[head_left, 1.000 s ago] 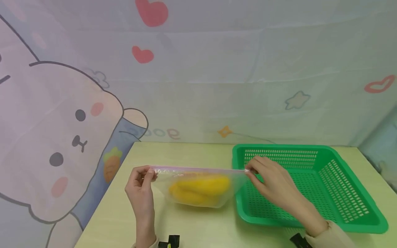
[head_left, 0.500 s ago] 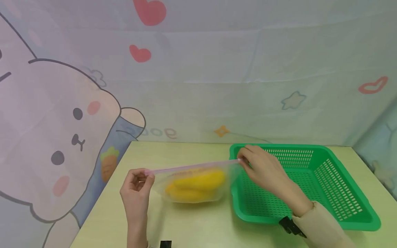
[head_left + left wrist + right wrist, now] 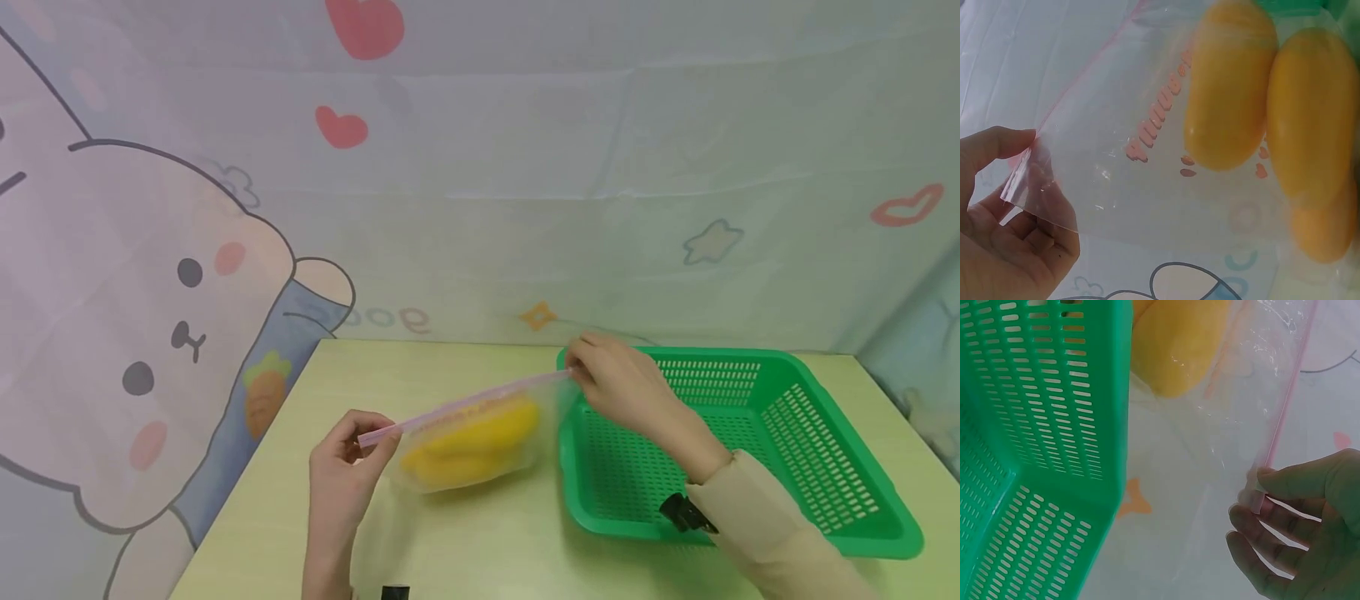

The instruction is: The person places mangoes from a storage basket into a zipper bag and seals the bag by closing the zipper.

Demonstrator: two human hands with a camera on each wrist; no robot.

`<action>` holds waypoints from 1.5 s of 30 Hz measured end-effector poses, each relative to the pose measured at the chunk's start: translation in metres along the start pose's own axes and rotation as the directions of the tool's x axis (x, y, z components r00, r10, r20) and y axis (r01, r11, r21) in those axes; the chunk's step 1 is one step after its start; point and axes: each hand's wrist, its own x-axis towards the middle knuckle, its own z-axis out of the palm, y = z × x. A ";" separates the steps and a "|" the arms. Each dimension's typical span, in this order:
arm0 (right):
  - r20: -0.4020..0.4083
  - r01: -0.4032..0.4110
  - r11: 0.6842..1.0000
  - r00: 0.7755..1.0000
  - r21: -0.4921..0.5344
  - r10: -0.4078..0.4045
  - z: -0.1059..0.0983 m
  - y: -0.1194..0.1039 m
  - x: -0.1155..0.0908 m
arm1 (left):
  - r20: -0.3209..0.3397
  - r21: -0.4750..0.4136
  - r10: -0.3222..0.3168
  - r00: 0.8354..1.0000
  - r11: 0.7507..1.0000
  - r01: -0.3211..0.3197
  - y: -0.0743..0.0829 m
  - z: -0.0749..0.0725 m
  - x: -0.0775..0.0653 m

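Observation:
A clear zip bag with a pink zip strip hangs stretched between both hands, slanting up to the right in the head view. Several yellow oblong fruits that look like mangoes lie inside it, behind pink print on the plastic. My left hand pinches the strip between thumb and forefinger, a short end of it sticking out past the fingertips. At the other end my right hand pinches the corner of the strip; in the right wrist view its thumb lies over the strip.
Just right of the bag a green slotted plastic basket stands on the pale wooden table, under my right forearm. Behind the table hangs a printed cloth with a cartoon rabbit and hearts.
The bag has tilted: my right hand has risen and moved slightly left with its end. My left thumb and forefinger now grip farther in along the zip strip, and the left end sits lower.

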 end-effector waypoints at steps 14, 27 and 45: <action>0.043 -0.033 0.999 0.998 -0.024 0.034 0.003 0.010 0.016 | 0.073 0.064 -0.064 0.995 0.996 0.060 0.007 0.013 -0.007; -0.069 -0.135 0.983 0.987 0.123 0.144 -0.009 -0.028 -0.013 | 0.090 0.088 -0.062 0.994 0.995 0.054 0.015 0.017 -0.011; 0.384 -0.506 0.493 0.861 0.708 0.332 0.031 -0.047 -0.011 | 0.338 0.209 0.089 0.937 0.963 -0.167 0.027 0.016 -0.026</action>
